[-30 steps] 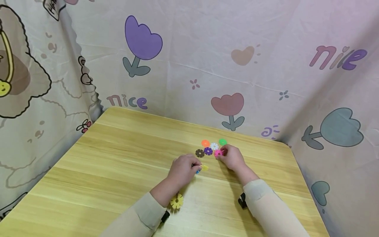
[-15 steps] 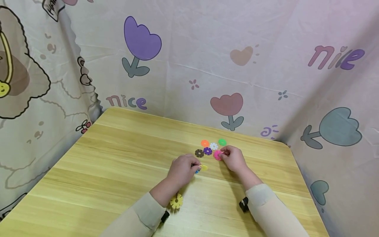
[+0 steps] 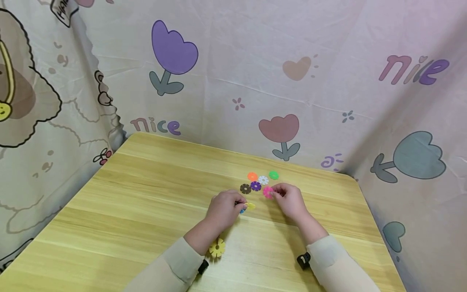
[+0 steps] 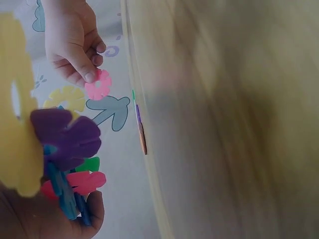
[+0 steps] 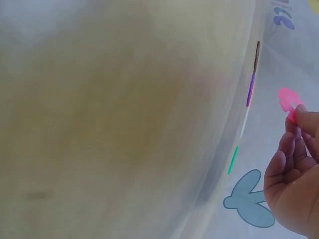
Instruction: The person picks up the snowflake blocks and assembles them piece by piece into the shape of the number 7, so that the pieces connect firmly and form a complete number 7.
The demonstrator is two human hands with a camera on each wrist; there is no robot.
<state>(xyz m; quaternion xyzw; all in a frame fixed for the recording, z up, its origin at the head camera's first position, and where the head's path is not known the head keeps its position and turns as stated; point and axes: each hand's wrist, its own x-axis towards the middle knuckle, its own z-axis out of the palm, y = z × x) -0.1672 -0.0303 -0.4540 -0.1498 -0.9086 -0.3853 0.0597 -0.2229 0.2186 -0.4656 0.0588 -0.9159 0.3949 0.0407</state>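
My left hand (image 3: pixel 226 207) holds a joined cluster of slotted plastic flower discs, mostly hidden by the hand in the head view. In the left wrist view the cluster shows a purple disc (image 4: pixel 67 137), a blue disc (image 4: pixel 62 191), a pink disc (image 4: pixel 84 182) and a bit of green. A large yellow disc (image 4: pixel 20 114) stands close to that camera and overlaps the purple one. Right of the cluster, my right hand (image 3: pixel 290 198) pinches a single pink flower disc (image 3: pixel 268 192) by its edge between thumb and fingertips, raised over the table in both wrist views.
Loose discs lie flat beyond the hands on the wooden table (image 3: pixel 153 194): orange (image 3: pixel 252 177), white (image 3: pixel 263 180), green (image 3: pixel 273 175), purple (image 3: pixel 255 186) and brown (image 3: pixel 245 189). A printed cloth (image 3: pixel 226 61) hangs behind the table's far edge.
My right hand has drawn the pink disc slightly toward me, away from the loose discs, and tilted it up. The left hand and its cluster have stayed nearly still.
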